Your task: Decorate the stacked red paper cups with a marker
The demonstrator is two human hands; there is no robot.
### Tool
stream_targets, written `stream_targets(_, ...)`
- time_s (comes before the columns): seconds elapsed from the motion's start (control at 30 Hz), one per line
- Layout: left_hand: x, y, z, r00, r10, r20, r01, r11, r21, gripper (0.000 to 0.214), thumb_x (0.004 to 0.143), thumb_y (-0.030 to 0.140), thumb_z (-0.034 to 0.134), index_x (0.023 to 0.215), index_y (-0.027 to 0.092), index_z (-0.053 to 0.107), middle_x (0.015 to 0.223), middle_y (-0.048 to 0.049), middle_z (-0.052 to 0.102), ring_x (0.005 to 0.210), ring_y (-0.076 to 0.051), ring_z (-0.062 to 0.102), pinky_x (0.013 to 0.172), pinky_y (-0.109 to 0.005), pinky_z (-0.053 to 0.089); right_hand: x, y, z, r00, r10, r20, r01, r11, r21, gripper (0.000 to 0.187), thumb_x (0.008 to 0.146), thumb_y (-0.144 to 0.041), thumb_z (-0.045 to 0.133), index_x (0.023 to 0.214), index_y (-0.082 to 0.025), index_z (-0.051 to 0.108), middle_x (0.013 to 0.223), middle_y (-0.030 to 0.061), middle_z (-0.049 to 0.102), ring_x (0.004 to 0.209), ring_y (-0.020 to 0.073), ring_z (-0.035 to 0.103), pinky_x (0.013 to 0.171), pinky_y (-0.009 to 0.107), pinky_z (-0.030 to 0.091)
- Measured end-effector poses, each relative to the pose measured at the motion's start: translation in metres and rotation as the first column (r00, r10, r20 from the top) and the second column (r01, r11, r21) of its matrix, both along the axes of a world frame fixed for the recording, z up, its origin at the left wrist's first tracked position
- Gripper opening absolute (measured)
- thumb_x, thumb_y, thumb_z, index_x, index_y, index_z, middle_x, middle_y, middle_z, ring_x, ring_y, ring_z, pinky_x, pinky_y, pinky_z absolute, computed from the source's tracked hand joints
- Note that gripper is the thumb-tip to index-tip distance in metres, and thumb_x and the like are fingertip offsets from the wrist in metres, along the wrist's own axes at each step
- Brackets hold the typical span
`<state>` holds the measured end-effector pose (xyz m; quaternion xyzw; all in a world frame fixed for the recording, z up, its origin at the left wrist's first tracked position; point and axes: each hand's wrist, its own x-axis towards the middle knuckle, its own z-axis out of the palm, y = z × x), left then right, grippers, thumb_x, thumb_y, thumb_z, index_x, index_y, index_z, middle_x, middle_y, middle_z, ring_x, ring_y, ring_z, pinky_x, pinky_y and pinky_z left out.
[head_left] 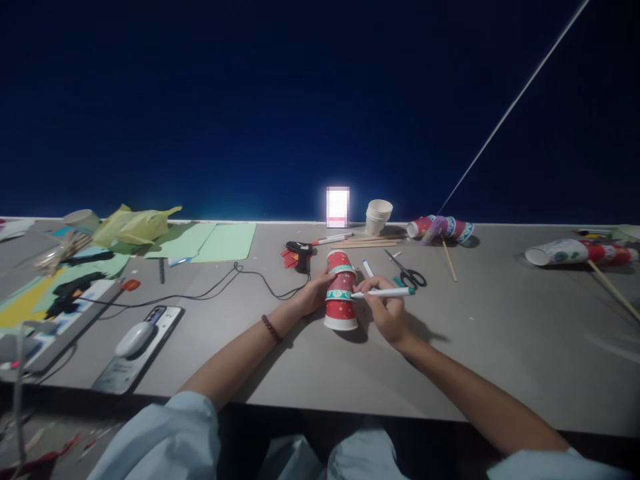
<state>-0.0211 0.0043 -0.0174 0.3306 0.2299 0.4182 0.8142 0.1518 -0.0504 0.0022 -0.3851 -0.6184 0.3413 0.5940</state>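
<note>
A stack of red paper cups (341, 312) with teal-and-white patterned bands lies lengthwise on the table in front of me. My left hand (316, 293) is wrapped round its left side and steadies it. On the other side, my right hand (387, 308) grips a white marker pen (393, 293) with a green end, its tip at the middle patterned band. Whether the tip touches the cup I cannot tell. Just behind my right hand lie a marker cap or second pen (367, 268) and black-handled scissors (413, 275).
A black glue gun (299, 253) with a trailing cord, wooden sticks (373, 243) and white cups (379, 216) stand behind. Other decorated cup assemblies (457, 230) lie to the right. At left are a power strip (75, 327), a phone (137, 353), green paper (227, 241) and a yellow bag (131, 227).
</note>
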Motion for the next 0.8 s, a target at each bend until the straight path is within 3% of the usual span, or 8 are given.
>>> stream_targets(0.47, -0.0004, -0.0008, 0.0044, 0.998, -0.055, 0.016, 0.055, 0.998, -0.007, 0.039, 0.08, 0.032, 0.069, 0.112, 0.01, 0.063, 0.098, -0.0135, 0.072, 0.086, -0.024, 0.068, 0.086, -0.036, 0.049, 0.0021, 0.0027, -0.003, 0.996, -0.01, -0.083, 0.005, 0.998, -0.063, 0.008, 0.086, -0.024, 0.055, 0.08, -0.023, 0.06, 0.079, 0.0008, 0.066, 0.077, 0.0184, 0.062, 0.074, 0.032, 0.048)
stream_targets(0.67, -0.0011, 0.0023, -0.0007, 0.995, -0.09, 0.042, 0.092, 0.995, -0.034, 0.041, 0.083, 0.031, 0.067, 0.117, 0.009, 0.063, 0.103, -0.0138, 0.071, 0.092, -0.024, 0.068, 0.089, -0.037, 0.048, 0.0016, 0.0033, -0.0039, 0.997, -0.024, -0.078, 0.019, 0.998, -0.065, 0.007, 0.086, -0.025, 0.055, 0.081, -0.023, 0.059, 0.079, 0.0007, 0.064, 0.078, 0.0185, 0.062, 0.077, 0.033, 0.047)
stream_targets(0.8, -0.0016, 0.0044, -0.0047, 0.992, -0.103, 0.066, 0.105, 0.994, -0.028, 0.038, 0.08, 0.031, 0.069, 0.111, 0.008, 0.066, 0.102, -0.0141, 0.072, 0.092, -0.025, 0.068, 0.089, -0.036, 0.048, 0.001, 0.0037, -0.0035, 0.998, -0.025, -0.06, 0.021, 0.997, -0.069, 0.007, 0.086, -0.025, 0.056, 0.081, -0.023, 0.059, 0.08, 0.001, 0.064, 0.079, 0.0187, 0.062, 0.075, 0.032, 0.048)
